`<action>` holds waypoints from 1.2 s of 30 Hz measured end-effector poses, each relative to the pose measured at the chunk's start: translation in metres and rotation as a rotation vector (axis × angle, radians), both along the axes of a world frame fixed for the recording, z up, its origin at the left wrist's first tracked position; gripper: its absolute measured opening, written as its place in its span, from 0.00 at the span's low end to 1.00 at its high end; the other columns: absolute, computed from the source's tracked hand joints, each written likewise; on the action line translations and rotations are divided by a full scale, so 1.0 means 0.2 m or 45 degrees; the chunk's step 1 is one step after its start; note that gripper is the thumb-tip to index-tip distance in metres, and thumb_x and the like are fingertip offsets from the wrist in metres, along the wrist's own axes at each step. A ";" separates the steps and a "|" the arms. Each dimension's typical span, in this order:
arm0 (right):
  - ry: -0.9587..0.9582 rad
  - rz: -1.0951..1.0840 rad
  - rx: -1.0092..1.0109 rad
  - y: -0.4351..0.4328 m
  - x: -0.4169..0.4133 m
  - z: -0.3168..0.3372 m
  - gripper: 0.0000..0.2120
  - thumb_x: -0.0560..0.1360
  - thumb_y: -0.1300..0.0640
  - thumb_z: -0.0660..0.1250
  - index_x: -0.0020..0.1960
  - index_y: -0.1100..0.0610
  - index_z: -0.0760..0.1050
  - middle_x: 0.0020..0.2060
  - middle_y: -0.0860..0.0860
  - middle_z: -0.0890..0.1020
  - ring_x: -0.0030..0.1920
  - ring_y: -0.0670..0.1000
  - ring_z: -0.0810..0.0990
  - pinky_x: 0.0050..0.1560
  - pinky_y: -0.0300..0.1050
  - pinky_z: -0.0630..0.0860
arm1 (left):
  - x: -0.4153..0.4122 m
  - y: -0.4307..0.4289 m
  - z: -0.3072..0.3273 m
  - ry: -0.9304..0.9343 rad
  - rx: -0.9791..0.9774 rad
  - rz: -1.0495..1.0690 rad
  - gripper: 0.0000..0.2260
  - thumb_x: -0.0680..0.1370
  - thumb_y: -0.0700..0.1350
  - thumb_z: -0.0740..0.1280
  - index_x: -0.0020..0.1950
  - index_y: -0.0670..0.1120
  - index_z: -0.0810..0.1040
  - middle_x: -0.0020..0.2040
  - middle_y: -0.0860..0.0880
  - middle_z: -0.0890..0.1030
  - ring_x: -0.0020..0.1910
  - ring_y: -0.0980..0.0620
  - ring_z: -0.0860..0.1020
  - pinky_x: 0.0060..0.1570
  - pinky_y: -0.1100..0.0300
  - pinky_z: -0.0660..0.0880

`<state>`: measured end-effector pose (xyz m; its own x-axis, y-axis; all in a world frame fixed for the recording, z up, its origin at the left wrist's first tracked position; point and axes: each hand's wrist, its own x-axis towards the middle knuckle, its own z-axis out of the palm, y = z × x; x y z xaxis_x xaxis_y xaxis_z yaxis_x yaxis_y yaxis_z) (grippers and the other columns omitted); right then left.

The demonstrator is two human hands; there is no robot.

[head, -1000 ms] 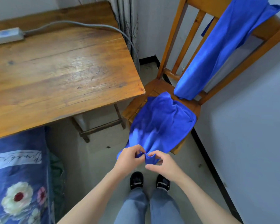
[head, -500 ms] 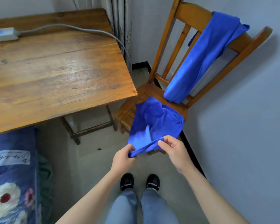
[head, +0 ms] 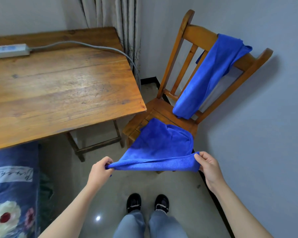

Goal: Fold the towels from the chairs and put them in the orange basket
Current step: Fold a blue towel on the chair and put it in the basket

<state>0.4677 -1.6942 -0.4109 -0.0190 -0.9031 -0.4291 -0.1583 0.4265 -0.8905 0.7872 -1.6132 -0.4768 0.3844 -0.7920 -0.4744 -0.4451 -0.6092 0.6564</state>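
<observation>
Stretching blue towel [head: 159, 148] taut off chair [head: 162, 110] seat; left hand [head: 100, 170] & right hand [head: 207, 167] each pinched shut on a near corner. Keep edge level, lift far half clear before folding. Basket not in view.

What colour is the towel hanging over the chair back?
Solid bright blue; the towel on the chair back shows clearly in the head view.

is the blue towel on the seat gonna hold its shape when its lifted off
Probably not: the towel sags between the left hand and right hand, so it's floppy. Its bunched far part on the chair should drag, then hang.
</observation>
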 end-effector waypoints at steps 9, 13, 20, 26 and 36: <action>-0.033 -0.420 -0.191 -0.22 0.01 0.12 0.14 0.78 0.61 0.59 0.35 0.53 0.69 0.22 0.41 0.75 0.30 0.41 0.70 0.35 0.35 0.68 | 0.08 -0.16 0.18 -0.580 -0.217 0.067 0.08 0.71 0.32 0.62 0.47 0.40 0.76 0.44 0.41 0.79 0.46 0.40 0.76 0.39 0.51 0.70; -0.070 -0.540 -0.326 -0.43 -0.06 0.31 0.13 0.79 0.60 0.59 0.36 0.52 0.70 0.24 0.40 0.75 0.35 0.45 0.70 0.41 0.40 0.67 | 0.07 -0.43 0.34 -0.239 -0.318 0.069 0.08 0.75 0.35 0.59 0.43 0.45 0.75 0.43 0.42 0.80 0.43 0.42 0.76 0.42 0.55 0.70; 0.021 0.017 -0.413 -0.54 0.10 0.59 0.12 0.79 0.63 0.58 0.38 0.54 0.71 0.33 0.49 0.75 0.35 0.44 0.73 0.39 0.35 0.71 | -0.38 -0.63 0.49 0.152 -0.258 -0.541 0.21 0.76 0.42 0.66 0.68 0.49 0.68 0.63 0.48 0.75 0.59 0.51 0.75 0.56 0.60 0.73; 0.084 0.432 -0.324 -0.54 0.10 0.66 0.12 0.78 0.65 0.59 0.38 0.56 0.75 0.30 0.48 0.77 0.34 0.44 0.74 0.39 0.32 0.72 | -0.74 -0.79 0.69 0.365 -0.603 -0.780 0.24 0.76 0.39 0.65 0.71 0.47 0.66 0.69 0.50 0.71 0.67 0.53 0.67 0.64 0.63 0.62; 0.004 0.540 -0.239 -0.58 0.01 0.78 0.12 0.78 0.67 0.57 0.38 0.60 0.73 0.27 0.44 0.78 0.30 0.41 0.76 0.36 0.31 0.73 | -0.78 -0.88 0.69 0.365 -0.548 -0.861 0.18 0.70 0.53 0.63 0.58 0.52 0.76 0.36 0.55 0.71 0.46 0.50 0.71 0.54 0.50 0.71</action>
<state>0.4695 -1.8109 -0.2551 0.3679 -0.8933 -0.2581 -0.2871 0.1549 -0.9453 0.6302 -1.7891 -0.3397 -0.3256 -0.9416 -0.0862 -0.4044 0.0563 0.9128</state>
